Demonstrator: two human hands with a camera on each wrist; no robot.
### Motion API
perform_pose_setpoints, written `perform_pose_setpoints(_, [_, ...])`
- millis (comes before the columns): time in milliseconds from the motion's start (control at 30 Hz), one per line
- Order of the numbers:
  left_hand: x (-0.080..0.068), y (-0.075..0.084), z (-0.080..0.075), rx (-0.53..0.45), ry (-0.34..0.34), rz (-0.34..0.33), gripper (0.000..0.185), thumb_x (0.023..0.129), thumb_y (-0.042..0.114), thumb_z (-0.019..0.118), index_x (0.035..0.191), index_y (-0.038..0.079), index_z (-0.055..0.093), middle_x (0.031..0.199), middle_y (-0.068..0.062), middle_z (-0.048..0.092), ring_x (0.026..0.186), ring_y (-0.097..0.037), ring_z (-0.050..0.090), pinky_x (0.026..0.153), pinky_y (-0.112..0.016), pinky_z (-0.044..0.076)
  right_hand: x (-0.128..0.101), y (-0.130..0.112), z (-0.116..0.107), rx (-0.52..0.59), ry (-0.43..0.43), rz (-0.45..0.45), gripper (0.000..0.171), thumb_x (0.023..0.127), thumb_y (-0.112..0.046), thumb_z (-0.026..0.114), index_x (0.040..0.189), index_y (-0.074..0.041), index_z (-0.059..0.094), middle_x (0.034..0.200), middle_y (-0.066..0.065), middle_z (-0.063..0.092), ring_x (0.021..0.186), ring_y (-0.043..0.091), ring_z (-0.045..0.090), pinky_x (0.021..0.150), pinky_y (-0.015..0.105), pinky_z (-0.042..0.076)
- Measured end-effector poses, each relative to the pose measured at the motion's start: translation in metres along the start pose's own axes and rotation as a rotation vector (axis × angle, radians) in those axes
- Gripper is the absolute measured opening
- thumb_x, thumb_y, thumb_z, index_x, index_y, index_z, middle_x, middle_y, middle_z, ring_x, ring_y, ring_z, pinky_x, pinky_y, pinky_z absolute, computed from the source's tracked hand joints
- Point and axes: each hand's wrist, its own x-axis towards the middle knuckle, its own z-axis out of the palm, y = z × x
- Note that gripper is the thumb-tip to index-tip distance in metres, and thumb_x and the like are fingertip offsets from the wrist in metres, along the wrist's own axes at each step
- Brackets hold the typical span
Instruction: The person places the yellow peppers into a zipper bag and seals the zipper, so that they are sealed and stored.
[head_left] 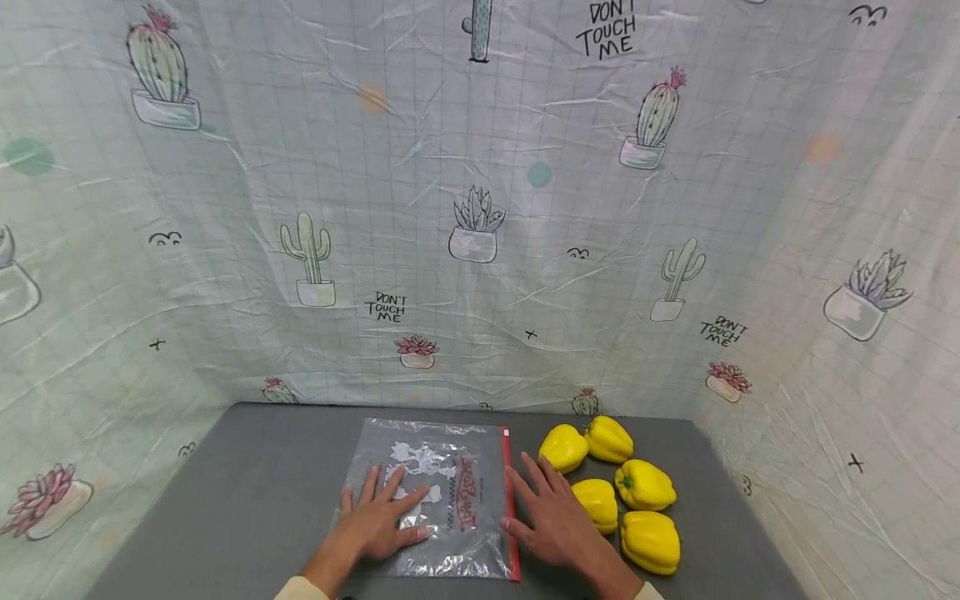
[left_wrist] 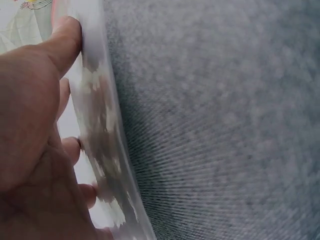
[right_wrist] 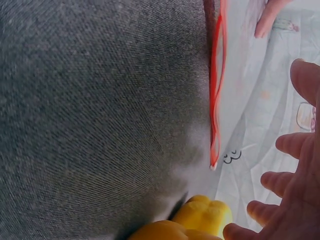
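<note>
A clear zip bag (head_left: 438, 500) with a red seal strip (head_left: 511, 500) along its right edge lies flat on the grey table (head_left: 240, 500). My left hand (head_left: 378, 521) rests flat on the bag's left half, fingers spread. My right hand (head_left: 551, 517) lies flat at the bag's right edge, its thumb touching the red strip. Several yellow bell peppers (head_left: 622, 492) sit in a cluster just right of the right hand. In the left wrist view the left hand (left_wrist: 35, 125) presses on the bag (left_wrist: 100, 120). The right wrist view shows the red seal strip (right_wrist: 216, 85) and a yellow pepper (right_wrist: 200, 217).
A cactus-print sheet (head_left: 480, 208) hangs behind and on both sides of the table. The grey surface stretches bare to the left of the bag. The peppers fill the table's right part up to near its right edge.
</note>
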Motion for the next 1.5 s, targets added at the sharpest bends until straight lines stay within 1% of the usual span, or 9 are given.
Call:
perform_pose_setpoints(133, [0.002, -0.005, 0.007, -0.02, -0.016, 0.009, 0.07, 0.089, 0.077, 0.057, 0.153, 0.051, 0.047, 0.175, -0.009, 0.023, 0.16, -0.053, 0.005, 0.115, -0.085, -0.002, 0.001, 0.001, 0.003, 0.014, -0.022, -0.008, 0.078, 0.101, -0.06, 0.054, 0.165, -0.02, 0.033, 0.174, 0.016, 0.022, 0.16, 0.046, 0.02, 0.124, 0.065, 0.027])
perform_pose_setpoints(233, [0.001, -0.005, 0.008, -0.029, -0.016, 0.019, 0.067, 0.092, 0.076, 0.054, 0.154, 0.051, 0.044, 0.175, -0.01, 0.022, 0.16, -0.054, 0.004, 0.115, -0.085, -0.004, 0.003, 0.002, 0.004, 0.05, -0.046, 0.001, 0.077, 0.102, -0.059, 0.054, 0.164, -0.019, 0.034, 0.174, 0.016, 0.022, 0.16, 0.047, 0.02, 0.123, 0.066, 0.03])
perform_pose_setpoints(333, [-0.003, 0.0, 0.003, -0.008, 0.006, 0.018, 0.063, 0.095, 0.069, 0.056, 0.154, 0.046, 0.047, 0.174, -0.01, 0.026, 0.159, -0.055, 0.009, 0.115, -0.086, 0.002, 0.005, 0.003, 0.005, 0.097, -0.063, 0.019, 0.076, 0.103, -0.057, 0.054, 0.164, -0.018, 0.033, 0.174, 0.016, 0.022, 0.16, 0.046, 0.021, 0.121, 0.067, 0.032])
perform_pose_setpoints(467, [-0.005, 0.005, -0.004, 0.023, 0.011, -0.001, 0.059, 0.098, 0.06, 0.059, 0.153, 0.04, 0.051, 0.173, -0.009, 0.028, 0.159, -0.053, 0.013, 0.116, -0.085, 0.007, 0.008, 0.003, 0.007, 0.158, -0.074, 0.036, 0.075, 0.104, -0.055, 0.054, 0.165, -0.016, 0.032, 0.174, 0.017, 0.021, 0.16, 0.046, 0.022, 0.119, 0.067, 0.034])
perform_pose_setpoints(600, [-0.005, 0.006, -0.005, 0.029, 0.003, -0.014, 0.056, 0.1, 0.056, 0.058, 0.153, 0.037, 0.052, 0.173, -0.008, 0.028, 0.16, -0.053, 0.012, 0.117, -0.084, 0.008, 0.01, 0.002, 0.009, 0.201, -0.085, 0.038, 0.073, 0.105, -0.051, 0.053, 0.165, -0.014, 0.031, 0.174, 0.018, 0.021, 0.159, 0.046, 0.023, 0.118, 0.068, 0.034])
perform_pose_setpoints(800, [-0.003, 0.005, -0.004, 0.012, -0.019, -0.025, 0.055, 0.102, 0.054, 0.056, 0.154, 0.037, 0.05, 0.173, -0.007, 0.029, 0.161, -0.05, 0.011, 0.118, -0.083, 0.006, 0.012, 0.007, 0.016, 0.262, -0.109, 0.042, 0.068, 0.108, -0.044, 0.049, 0.165, -0.011, 0.03, 0.173, 0.021, 0.021, 0.159, 0.046, 0.022, 0.121, 0.068, 0.029])
perform_pose_setpoints(933, [-0.004, 0.005, -0.004, 0.008, -0.01, -0.018, 0.056, 0.102, 0.054, 0.055, 0.155, 0.036, 0.049, 0.173, -0.008, 0.029, 0.16, -0.052, 0.011, 0.117, -0.084, 0.006, 0.014, 0.007, 0.019, 0.266, -0.115, 0.057, 0.066, 0.11, -0.042, 0.046, 0.163, -0.007, 0.032, 0.172, 0.021, 0.024, 0.159, 0.045, 0.024, 0.123, 0.068, 0.027])
perform_pose_setpoints(1100, [-0.005, 0.005, -0.004, -0.003, 0.003, -0.006, 0.055, 0.103, 0.051, 0.056, 0.155, 0.032, 0.05, 0.173, -0.01, 0.03, 0.159, -0.053, 0.012, 0.117, -0.084, 0.007, 0.012, 0.008, 0.019, 0.273, -0.124, 0.042, 0.063, 0.111, -0.039, 0.044, 0.161, -0.003, 0.035, 0.171, 0.022, 0.026, 0.158, 0.046, 0.025, 0.124, 0.066, 0.025])
perform_pose_setpoints(1500, [-0.004, 0.005, -0.005, -0.019, -0.002, 0.003, 0.056, 0.104, 0.049, 0.056, 0.156, 0.03, 0.049, 0.173, -0.011, 0.028, 0.159, -0.054, 0.01, 0.116, -0.084, 0.006, 0.013, 0.012, 0.021, 0.276, -0.17, 0.027, 0.059, 0.11, -0.032, 0.049, 0.16, -0.003, 0.037, 0.171, 0.022, 0.028, 0.159, 0.047, 0.022, 0.124, 0.068, 0.025])
